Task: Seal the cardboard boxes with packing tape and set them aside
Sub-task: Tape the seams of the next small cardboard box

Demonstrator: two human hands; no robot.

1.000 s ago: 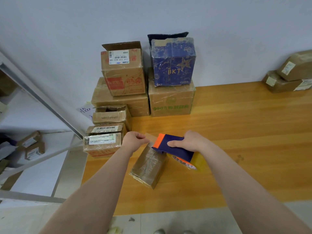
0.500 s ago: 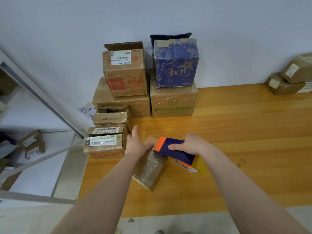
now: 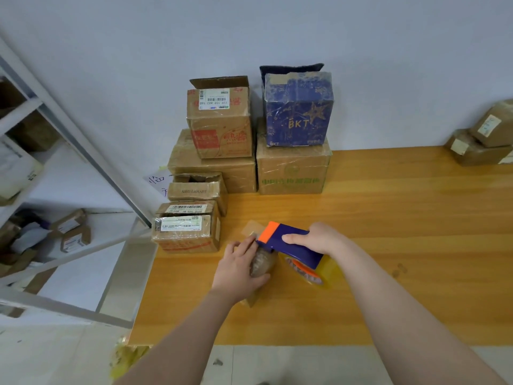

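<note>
A wooden table (image 3: 402, 232) stood against a pale wall (image 3: 277, 29), with a white shelf (image 3: 72, 134) to its left and a light floor (image 3: 55, 357) below.

Brown cartons (image 3: 213, 168) were stacked at the wall, and a blue box (image 3: 298, 109) sat on one of them with its back flap raised. The top brown carton (image 3: 219, 120) also had a flap up; nothing inside either could be seen. Labelled parcels (image 3: 186, 232) lay at the table's left edge, and two more parcels (image 3: 483, 143) at the far right.

Near the left front of the table lay the box (image 3: 262, 263). The left hand (image 3: 238, 270) held it, fingers over the top and thumb curled round its side. The right hand (image 3: 322, 237) gripped the dispenser (image 3: 294, 245), whose orange nose met the box just beyond the left fingertips. The tape roll (image 3: 319, 273) hung just beside the box.

Bare wood spread wide to the right of the hands and ran to the near edge.
</note>
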